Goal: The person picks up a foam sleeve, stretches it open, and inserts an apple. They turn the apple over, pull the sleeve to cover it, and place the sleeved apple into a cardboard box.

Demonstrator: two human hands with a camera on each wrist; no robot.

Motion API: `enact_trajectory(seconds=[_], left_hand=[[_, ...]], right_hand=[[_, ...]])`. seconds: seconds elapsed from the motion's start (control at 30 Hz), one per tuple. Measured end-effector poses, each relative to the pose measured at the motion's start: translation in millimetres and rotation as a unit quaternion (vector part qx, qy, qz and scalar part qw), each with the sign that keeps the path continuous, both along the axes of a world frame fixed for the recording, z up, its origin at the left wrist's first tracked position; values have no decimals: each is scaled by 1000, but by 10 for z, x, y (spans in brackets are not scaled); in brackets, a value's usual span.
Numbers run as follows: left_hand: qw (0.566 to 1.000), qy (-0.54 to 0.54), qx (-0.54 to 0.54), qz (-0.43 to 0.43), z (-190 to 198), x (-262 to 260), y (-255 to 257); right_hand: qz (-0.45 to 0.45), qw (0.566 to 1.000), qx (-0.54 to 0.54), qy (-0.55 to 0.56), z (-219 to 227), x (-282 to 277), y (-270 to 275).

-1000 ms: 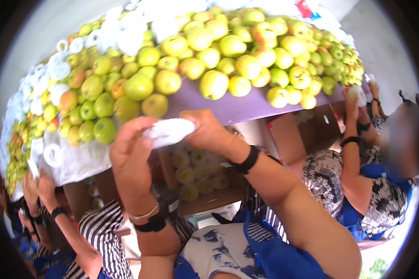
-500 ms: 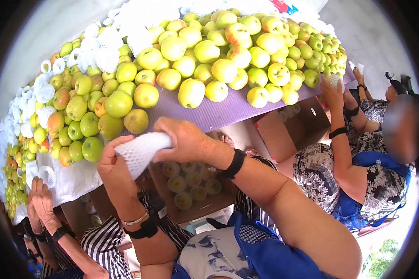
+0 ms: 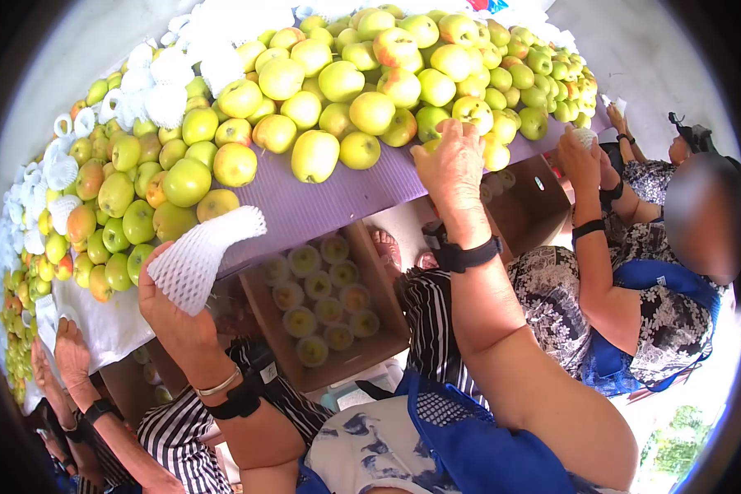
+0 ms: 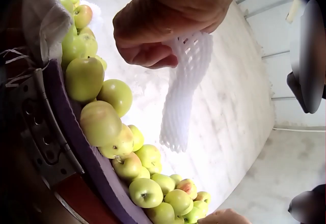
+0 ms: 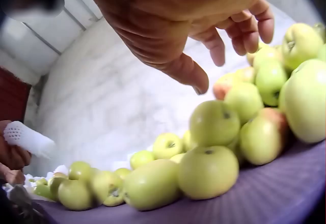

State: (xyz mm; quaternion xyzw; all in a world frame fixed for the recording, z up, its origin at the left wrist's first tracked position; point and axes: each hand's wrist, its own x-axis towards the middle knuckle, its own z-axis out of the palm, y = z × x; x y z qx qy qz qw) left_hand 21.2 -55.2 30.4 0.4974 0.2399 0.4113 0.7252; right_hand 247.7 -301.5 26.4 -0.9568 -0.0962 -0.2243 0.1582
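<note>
My left hand [image 3: 177,323] holds a white foam net sleeve [image 3: 202,259] that stands up past the fingers, near the table's front edge. In the left wrist view the fingers of this hand [image 4: 173,20] are curled round one end of the net [image 4: 178,102], whose other end hangs free. My right hand [image 3: 453,169] is over the front of the pile of green-yellow apples [image 3: 370,111]. The right wrist view shows that hand [image 5: 188,25] with fingers spread and bent above the apples [image 5: 214,124], a gap beneath the thumb.
Below the purple table edge [image 3: 346,198], a cardboard box [image 3: 379,350] holds netted apples. Another box [image 3: 531,218] stands further right. White foam nets [image 3: 169,70] lie at the pile's left. People's hands [image 3: 72,350] [image 3: 580,160] are at both sides.
My right hand has let go of the foam net and moved right to the apples. The left hand has moved a little left, still holding the net.
</note>
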Motion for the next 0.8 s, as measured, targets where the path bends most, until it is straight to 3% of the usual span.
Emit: enact_trajectory(seconds=[0.13,0.33,0.53,0.63,0.67,0.7,0.73,0.8], left_hand=[[999,19,34,-1,-4,47,-31],[998,15,51,22,-52,141,-50],[998,8,49,45,-170,136,5],[997,-60,-7,40,-118,132,-47],[995,-87,-28,41,-67,144,-98],[995,-72,-31,55,-25,151,-141],[995,-58,-34,69,16,177,-189],[995,-59,-50,62,-19,154,-136]], right_hand=[[-5,993,-26,112,-103,100,-163],[-9,980,-39,195,-43,178,-127],[-18,977,-1,211,-93,249,-121],[52,979,92,176,67,147,-93],[125,945,192,233,146,126,-95],[196,870,336,304,198,66,-34],[264,779,434,367,266,-19,46],[392,545,571,472,296,-149,224]])
